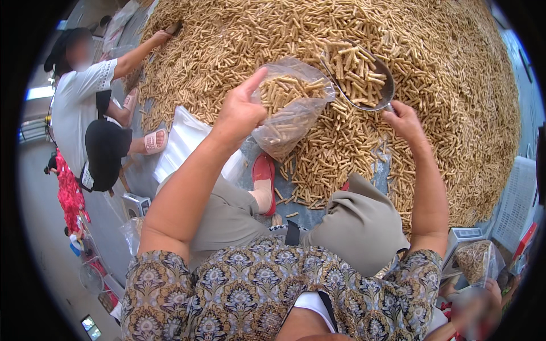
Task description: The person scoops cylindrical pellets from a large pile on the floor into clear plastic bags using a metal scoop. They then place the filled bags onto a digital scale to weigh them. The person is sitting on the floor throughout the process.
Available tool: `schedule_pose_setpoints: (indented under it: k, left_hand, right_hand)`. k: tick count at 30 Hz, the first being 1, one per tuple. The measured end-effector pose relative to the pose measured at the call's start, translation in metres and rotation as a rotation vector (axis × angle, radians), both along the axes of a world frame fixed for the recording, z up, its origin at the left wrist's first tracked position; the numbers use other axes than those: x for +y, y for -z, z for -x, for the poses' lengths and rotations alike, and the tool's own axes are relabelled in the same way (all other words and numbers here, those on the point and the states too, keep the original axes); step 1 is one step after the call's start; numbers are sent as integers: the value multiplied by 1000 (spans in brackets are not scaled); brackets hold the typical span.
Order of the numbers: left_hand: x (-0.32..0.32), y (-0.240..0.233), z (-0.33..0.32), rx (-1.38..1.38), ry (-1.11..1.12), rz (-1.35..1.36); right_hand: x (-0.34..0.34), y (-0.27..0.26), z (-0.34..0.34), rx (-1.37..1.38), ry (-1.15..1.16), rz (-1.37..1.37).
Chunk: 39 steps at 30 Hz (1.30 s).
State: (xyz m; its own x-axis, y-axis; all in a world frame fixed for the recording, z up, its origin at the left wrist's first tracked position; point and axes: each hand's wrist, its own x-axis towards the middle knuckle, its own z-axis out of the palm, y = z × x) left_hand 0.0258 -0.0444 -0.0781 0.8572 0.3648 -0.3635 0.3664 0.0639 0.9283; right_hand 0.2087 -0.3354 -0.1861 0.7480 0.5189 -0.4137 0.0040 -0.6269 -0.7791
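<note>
In front of me spreads a large heap of short tan stick-shaped snack pieces (452, 106). My left hand (241, 106) grips the edge of a clear plastic bag (294, 119), its index finger stretched along the mouth. Tan sticks partly fill the bag, which hangs just above my red shoe (263, 183). My right hand (403, 121) is closed around the handle of a metal scoop (386, 87). Loaded with sticks, the scoop is tilted beside the bag's right rim, over the heap.
A stack of flat clear bags (183, 140) lies left of my feet. Farther left a seated person (81, 106) reaches into the heap. At lower right another person's hand (492, 290) is by a filled bag (474, 260), near a boxy device (465, 234) and a white crate (514, 200).
</note>
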Motion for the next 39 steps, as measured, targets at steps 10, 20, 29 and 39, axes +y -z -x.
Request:
schedule_pose_setpoints:
  k: [10, 20, 29, 39]
  left_hand:
    - [-2, -9, -2, -31, -76, -27]
    - [26, 21, 6, -90, -88, -143]
    - [19, 16, 26, -50, 20, -173]
    - [29, 20, 43, -144, -195, -38]
  right_hand:
    - [139, -192, 44, -905, -804, 688]
    - [38, -138, 56, -473, -191, 684]
    - [14, 11, 110, -512, -188, 549]
    - [178, -46, 117, -196, -716, 272]
